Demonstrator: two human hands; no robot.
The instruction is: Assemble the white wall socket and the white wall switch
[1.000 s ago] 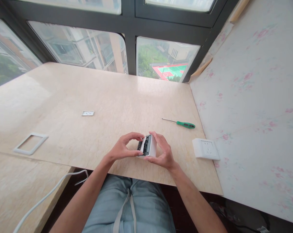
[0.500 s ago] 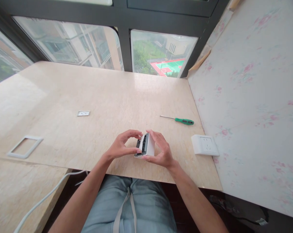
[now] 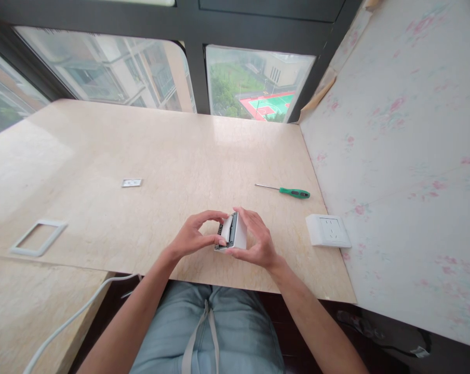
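Both hands hold a white wall socket module (image 3: 233,232) just above the near edge of the beige marble-look table (image 3: 172,156). My left hand (image 3: 196,235) pinches its left side, where dark inner parts show. My right hand (image 3: 257,240) cups its white right side with fingers curled round it. The module stands on edge, tilted, its back turned to the left.
A green-handled screwdriver (image 3: 287,191) lies to the right, beyond the hands. A complete white socket (image 3: 327,230) rests by the floral wall. A white frame (image 3: 38,237) and a small white plate (image 3: 131,182) lie at the left. A white cable (image 3: 75,314) hangs below the table.
The module has turned more edge-on between my hands, showing less of its dark inside. The view has shifted slightly; the hands stay in the same place.
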